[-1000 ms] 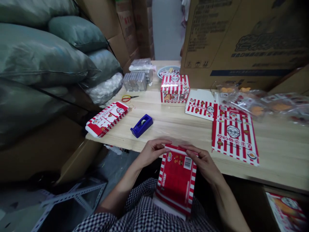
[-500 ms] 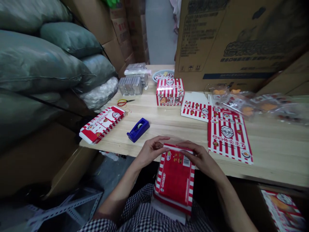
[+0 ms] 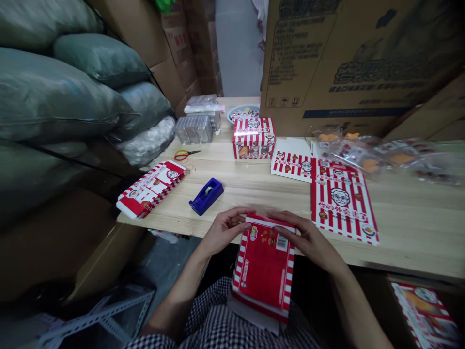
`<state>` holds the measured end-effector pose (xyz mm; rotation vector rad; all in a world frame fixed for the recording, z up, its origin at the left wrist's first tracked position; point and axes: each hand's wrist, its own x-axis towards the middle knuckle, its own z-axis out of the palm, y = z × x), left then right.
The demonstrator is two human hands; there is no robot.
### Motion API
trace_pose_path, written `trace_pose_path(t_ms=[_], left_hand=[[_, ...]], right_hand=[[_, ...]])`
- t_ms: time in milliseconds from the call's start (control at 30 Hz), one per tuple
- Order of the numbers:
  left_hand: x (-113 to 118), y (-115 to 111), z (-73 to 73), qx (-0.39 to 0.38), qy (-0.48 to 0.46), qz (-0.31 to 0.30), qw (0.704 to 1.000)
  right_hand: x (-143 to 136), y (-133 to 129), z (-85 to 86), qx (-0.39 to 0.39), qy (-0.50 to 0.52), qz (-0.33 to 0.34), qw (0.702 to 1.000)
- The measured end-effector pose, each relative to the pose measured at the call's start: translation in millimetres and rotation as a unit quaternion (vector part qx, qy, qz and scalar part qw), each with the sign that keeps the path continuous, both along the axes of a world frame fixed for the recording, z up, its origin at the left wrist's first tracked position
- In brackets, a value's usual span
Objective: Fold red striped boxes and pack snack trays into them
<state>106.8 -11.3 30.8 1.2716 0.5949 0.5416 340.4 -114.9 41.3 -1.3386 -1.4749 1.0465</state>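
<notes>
A red and white striped cardboard box (image 3: 264,271) lies between my hands at the table's front edge, its lower end against my lap with a pale flap sticking out. My left hand (image 3: 228,229) grips its upper left corner, thumb on the red face and fingers behind the far edge. Around the upper right corner my right hand (image 3: 303,236) is closed, with the thumb near the barcode. The fingertips behind the top edge are partly hidden. Beyond my left hand sits a blue tape dispenser (image 3: 207,196).
Folded striped cartons (image 3: 150,189) are stacked at left, near scissors (image 3: 187,154). An assembled striped box (image 3: 254,138) stands behind, with flat printed cartons (image 3: 343,201) to its right. Clear bags (image 3: 368,157), plastic cases (image 3: 193,129), a bowl (image 3: 244,113) and a large carton (image 3: 348,68) are farther back.
Both hands stay on the box's top edge. At that edge, the white strip has given way to red as the flap folds over. The view has shifted slightly.
</notes>
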Motion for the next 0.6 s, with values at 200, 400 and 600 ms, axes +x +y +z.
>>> trace_pose_path(t_ms=[200, 400, 600], left_hand=[[-2.9, 0.0, 0.8, 0.01, 0.001, 0.004, 1.0], [-3.4, -3.2, -3.5, 0.007, 0.025, 0.006, 1.0], [-1.8, -0.7, 4.4, 0.063, 0.042, 0.021, 0.997]], right_hand=[[-3.3, -4.4, -10.1, -0.031, 0.075, -0.012, 0.997], [-8.2, -9.7, -12.0, -0.036, 0.078, 0.004, 0.996], [-7.6, -4.1, 6.1, -0.013, 0.017, 0.023, 1.0]])
